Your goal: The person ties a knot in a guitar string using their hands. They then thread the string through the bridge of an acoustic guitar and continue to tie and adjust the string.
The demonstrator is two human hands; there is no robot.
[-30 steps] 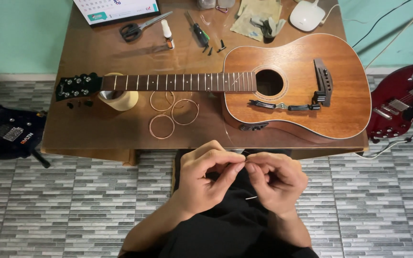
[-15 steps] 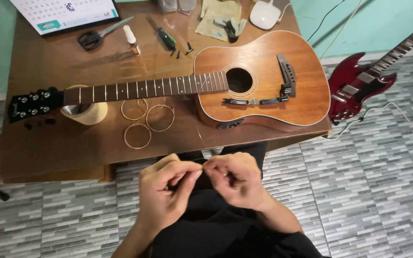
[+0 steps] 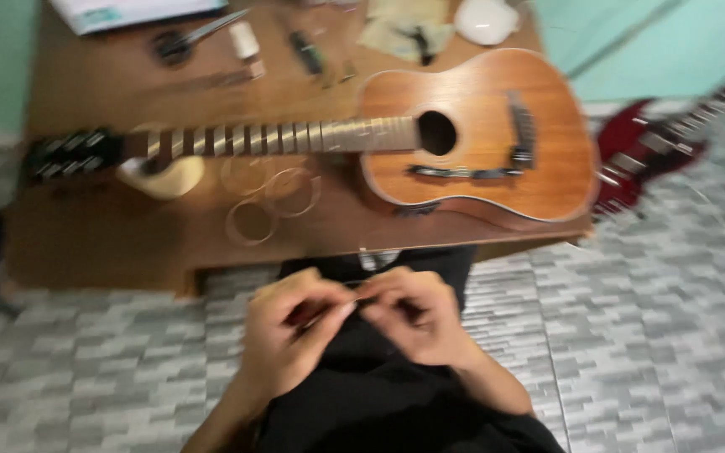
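Pinching something too small and blurred to name, left hand (image 3: 291,335) and right hand (image 3: 417,315) fingertips pressed together over lap, acoustic guitar (image 3: 463,138) flat on wooden bench (image 3: 94,235) beyond.

Acoustic guitar (image 3: 472,143) on wooden table (image 3: 111,243)

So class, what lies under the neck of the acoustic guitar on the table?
A pale tape roll props the guitar neck; coiled strings lie beside it. The table beneath the guitar body is hidden.
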